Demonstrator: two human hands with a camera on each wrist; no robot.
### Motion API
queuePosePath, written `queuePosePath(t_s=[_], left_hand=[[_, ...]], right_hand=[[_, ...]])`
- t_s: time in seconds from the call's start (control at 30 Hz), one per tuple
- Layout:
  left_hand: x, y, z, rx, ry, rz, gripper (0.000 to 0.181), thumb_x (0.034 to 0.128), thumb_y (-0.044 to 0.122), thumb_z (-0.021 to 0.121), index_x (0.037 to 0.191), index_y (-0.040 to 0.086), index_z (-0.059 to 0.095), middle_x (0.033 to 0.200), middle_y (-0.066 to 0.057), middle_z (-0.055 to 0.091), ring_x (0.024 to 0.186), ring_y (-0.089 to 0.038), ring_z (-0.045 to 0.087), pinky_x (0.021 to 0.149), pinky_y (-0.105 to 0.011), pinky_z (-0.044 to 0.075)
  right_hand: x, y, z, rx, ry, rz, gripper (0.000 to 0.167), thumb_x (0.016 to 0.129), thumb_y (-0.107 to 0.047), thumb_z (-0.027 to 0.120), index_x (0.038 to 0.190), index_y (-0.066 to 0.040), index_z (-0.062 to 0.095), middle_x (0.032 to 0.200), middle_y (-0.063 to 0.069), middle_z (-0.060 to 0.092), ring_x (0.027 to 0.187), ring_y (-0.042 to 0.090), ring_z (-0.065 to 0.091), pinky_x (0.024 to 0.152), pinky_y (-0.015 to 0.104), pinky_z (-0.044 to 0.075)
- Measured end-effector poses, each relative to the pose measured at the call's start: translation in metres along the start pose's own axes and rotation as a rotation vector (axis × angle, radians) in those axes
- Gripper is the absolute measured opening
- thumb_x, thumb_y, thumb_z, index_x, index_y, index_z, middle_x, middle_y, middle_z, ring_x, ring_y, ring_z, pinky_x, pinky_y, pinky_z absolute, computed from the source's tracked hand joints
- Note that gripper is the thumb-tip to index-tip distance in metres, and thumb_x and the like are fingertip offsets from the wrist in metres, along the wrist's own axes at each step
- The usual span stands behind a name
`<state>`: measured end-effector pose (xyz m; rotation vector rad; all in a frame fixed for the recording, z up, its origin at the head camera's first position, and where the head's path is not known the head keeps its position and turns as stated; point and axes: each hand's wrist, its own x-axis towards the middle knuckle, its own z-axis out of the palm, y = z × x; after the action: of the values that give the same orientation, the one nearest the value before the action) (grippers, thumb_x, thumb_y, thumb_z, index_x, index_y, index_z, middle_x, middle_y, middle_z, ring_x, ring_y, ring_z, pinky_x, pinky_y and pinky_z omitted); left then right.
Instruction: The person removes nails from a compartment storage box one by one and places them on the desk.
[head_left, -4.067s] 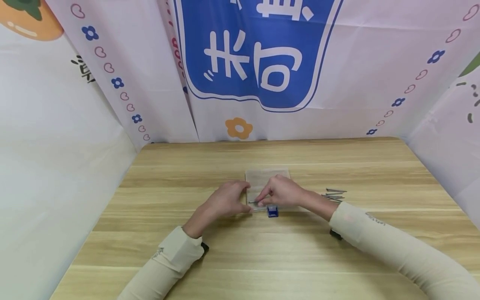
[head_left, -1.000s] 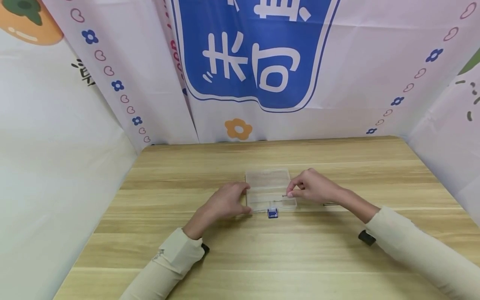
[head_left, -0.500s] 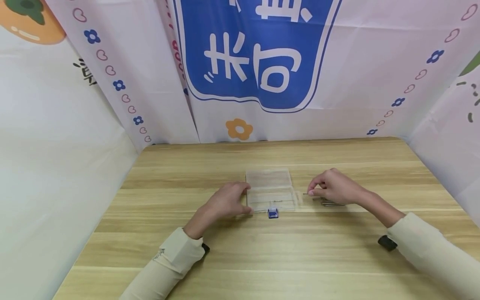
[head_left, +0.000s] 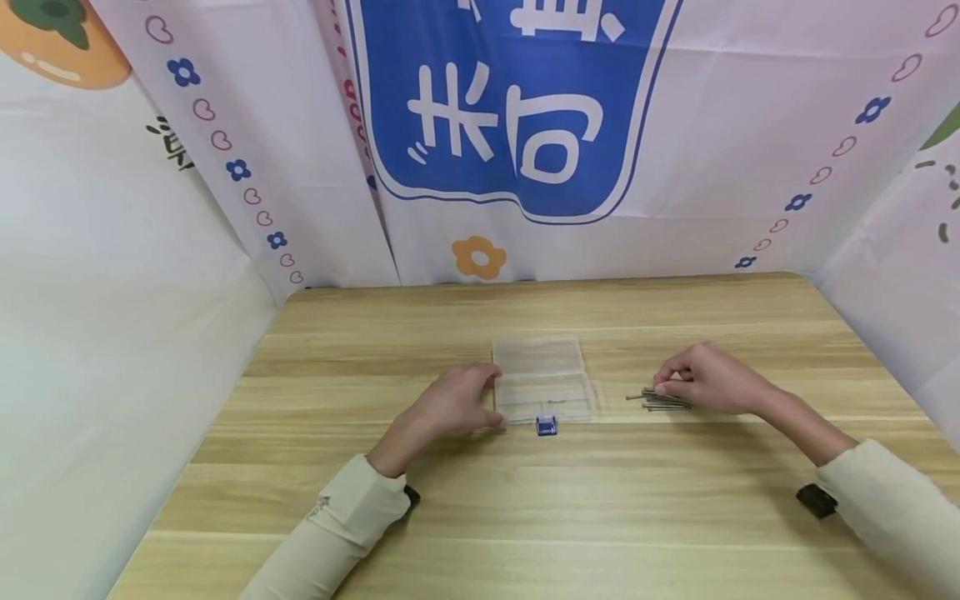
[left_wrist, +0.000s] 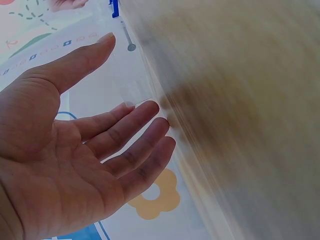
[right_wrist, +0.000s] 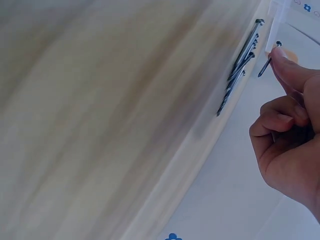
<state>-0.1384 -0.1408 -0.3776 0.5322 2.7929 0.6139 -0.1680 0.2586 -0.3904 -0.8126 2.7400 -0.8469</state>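
My right hand [head_left: 712, 379] pinches a dark nail [right_wrist: 265, 66] between thumb and forefinger, just over a small pile of nails [head_left: 666, 407] on the table. In the right wrist view its other fingers are curled in. To the left lies a clear plastic box [head_left: 538, 357], its lid laid back, with a blue latch [head_left: 547, 426] at the front. A nail [head_left: 556, 402] shows inside the box; the left wrist view shows a nail head [left_wrist: 131, 47] through the clear wall. My left hand [head_left: 453, 400] rests at the box's left side, fingers relaxed and thumb apart.
The wooden table [head_left: 450, 517] runs back to a printed cloth [head_left: 712, 167] hanging behind it. White cloth walls stand at left and right. Dark wrist cameras [head_left: 817, 501] sit under both sleeves.
My right hand has carried a nail from the box rightward to the pile, pulling away from over the box. My left hand has stayed at the box's left side.
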Motion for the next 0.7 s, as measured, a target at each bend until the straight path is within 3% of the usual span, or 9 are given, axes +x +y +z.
queuePosePath(t_s=[0.1,0.2,0.3,0.4,0.7], left_hand=[[0.000,0.000,0.000,-0.001,0.002,-0.003,0.053,0.0831,0.027,0.095,0.123,0.005,0.068,0.109,-0.005,0.069,0.094,-0.020,0.057,0.093,-0.043,0.055],[0.000,0.000,0.000,-0.005,0.002,-0.003,0.054,0.0831,0.027,0.095,0.124,0.004,0.068,0.110,-0.005,0.069,0.095,-0.021,0.058,0.094,-0.043,0.055],[0.000,0.001,0.000,-0.006,0.001,-0.007,0.057,0.0832,0.027,0.095,0.128,0.004,0.068,0.114,-0.006,0.070,0.097,-0.020,0.059,0.097,-0.044,0.056],[-0.001,0.001,0.000,-0.007,0.000,-0.010,0.059,0.0832,0.026,0.095,0.129,0.003,0.068,0.116,-0.007,0.071,0.099,-0.021,0.060,0.098,-0.044,0.056],[-0.001,0.001,-0.001,-0.001,0.000,-0.001,0.055,0.0838,0.027,0.095,0.126,0.004,0.068,0.115,-0.006,0.071,0.097,-0.021,0.059,0.097,-0.044,0.056]], right_hand=[[-0.005,0.005,-0.001,0.003,0.000,0.005,0.007,0.099,-0.016,0.078,0.096,-0.016,0.084,0.099,0.003,0.082,0.053,-0.001,0.027,0.053,0.022,0.030],[-0.008,0.010,0.000,0.002,-0.003,0.014,0.007,0.099,-0.014,0.078,0.098,-0.016,0.084,0.084,-0.001,0.079,0.052,-0.002,0.026,0.051,0.021,0.030],[-0.011,0.013,0.001,0.002,-0.002,0.029,0.008,0.099,-0.014,0.077,0.098,-0.017,0.085,0.066,-0.011,0.065,0.050,-0.002,0.027,0.051,0.020,0.029],[-0.012,0.014,0.002,-0.002,0.007,0.037,0.008,0.099,-0.015,0.078,0.097,-0.019,0.085,0.061,-0.011,0.059,0.050,-0.002,0.028,0.051,0.019,0.030],[-0.012,0.015,0.003,-0.005,0.026,0.040,0.006,0.098,-0.017,0.080,0.099,-0.016,0.085,0.077,-0.010,0.074,0.050,-0.001,0.027,0.050,0.021,0.029]])
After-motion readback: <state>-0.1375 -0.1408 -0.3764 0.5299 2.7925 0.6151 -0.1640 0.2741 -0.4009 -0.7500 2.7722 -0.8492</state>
